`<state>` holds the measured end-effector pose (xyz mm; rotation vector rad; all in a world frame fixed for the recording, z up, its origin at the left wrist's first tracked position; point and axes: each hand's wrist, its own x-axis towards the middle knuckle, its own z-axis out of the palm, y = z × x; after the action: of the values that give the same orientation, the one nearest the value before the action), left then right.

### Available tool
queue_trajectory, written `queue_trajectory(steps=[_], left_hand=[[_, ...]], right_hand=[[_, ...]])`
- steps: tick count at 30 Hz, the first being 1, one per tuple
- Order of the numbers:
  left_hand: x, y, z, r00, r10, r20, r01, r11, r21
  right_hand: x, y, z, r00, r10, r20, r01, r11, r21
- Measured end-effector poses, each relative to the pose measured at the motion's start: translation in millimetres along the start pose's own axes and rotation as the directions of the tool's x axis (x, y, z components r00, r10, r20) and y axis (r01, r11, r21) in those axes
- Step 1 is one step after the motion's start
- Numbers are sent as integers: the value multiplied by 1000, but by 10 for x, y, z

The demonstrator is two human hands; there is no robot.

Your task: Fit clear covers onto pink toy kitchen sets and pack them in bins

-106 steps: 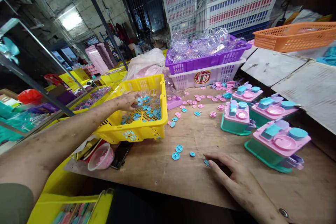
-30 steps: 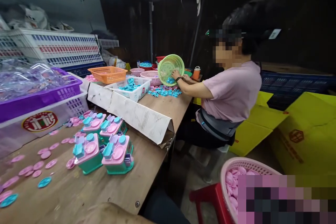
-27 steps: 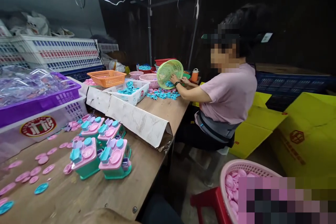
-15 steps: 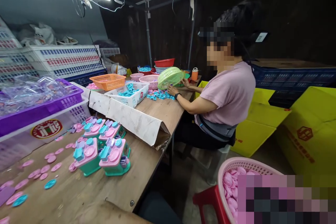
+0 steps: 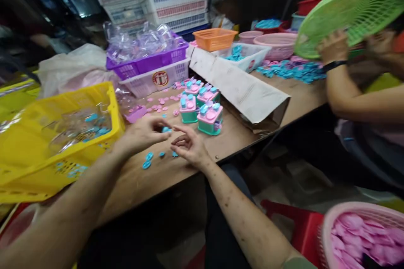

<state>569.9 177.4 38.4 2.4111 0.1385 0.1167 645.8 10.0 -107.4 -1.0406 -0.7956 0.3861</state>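
My left hand point(image 5: 147, 133) is over the table, thumb and forefinger curved around a small blue plastic piece point(image 5: 166, 129). Motion blur softens the fingertips. Close on its right is my right hand point(image 5: 191, 148), fingers bent and apart, with nothing visible in them; its fingertips nearly meet those of the left. Below the hands, small blue discs point(image 5: 146, 164) lie on the wood. Just beyond, several toy kitchen units point(image 5: 210, 118) stand grouped, with pink tops, green bases and blue fittings. Pink discs point(image 5: 162, 101) are scattered behind the left hand.
At left stands a yellow basket point(image 5: 118, 113) holding clear and blue parts. A purple basket point(image 5: 132, 67) of clear plastic sits on a white crate. A folded cardboard strip point(image 5: 243, 88) crosses the table. On the right, a co-worker's hands tilt a green basket point(image 5: 334, 12) beside blue pieces.
The view has swung left and down, bringing both my hands and the yellow basket into sight. The co-worker's green basket now appears larger and higher at the right.
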Motion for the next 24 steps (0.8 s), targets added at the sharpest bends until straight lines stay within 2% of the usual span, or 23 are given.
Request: queue_trajectory(steps=[3,6,9,11,13,15,18,21,24], left_hand=[[-152,-119,171,989,-144,25,146,958,-248],[-112,-196,388,974,-224,18,202,839,-505],[-106,-326,477,959,-282,30,242,759,-604],[-109,-449,475,957,-289,16,245,781,-575],[-96,-585,460,957,-290,-18,246,841,-481],[-70,-715,450,947,-321,-32,290,891,-350],[-39,-862,438,929,-369,-19,360,914,-188],[-51,-936,398,964,-267,12,267,963,-19],[-108,-953,324,990,-137,39,134,988,75]], right_hand=[[-5,40,-31,997,-11,-74,10,1000,-20],[-21,47,-67,993,-32,-110,19,994,-111],[8,69,-113,994,-9,-111,-22,960,-279],[42,102,-140,992,27,-125,-70,932,-355],[70,137,-152,986,56,-156,-116,903,-414],[88,162,-140,983,55,-177,-144,830,-539],[92,168,-92,987,38,-159,-139,705,-696],[78,138,-46,991,11,-132,-109,633,-766],[71,80,-5,998,-50,-36,-5,516,-856]])
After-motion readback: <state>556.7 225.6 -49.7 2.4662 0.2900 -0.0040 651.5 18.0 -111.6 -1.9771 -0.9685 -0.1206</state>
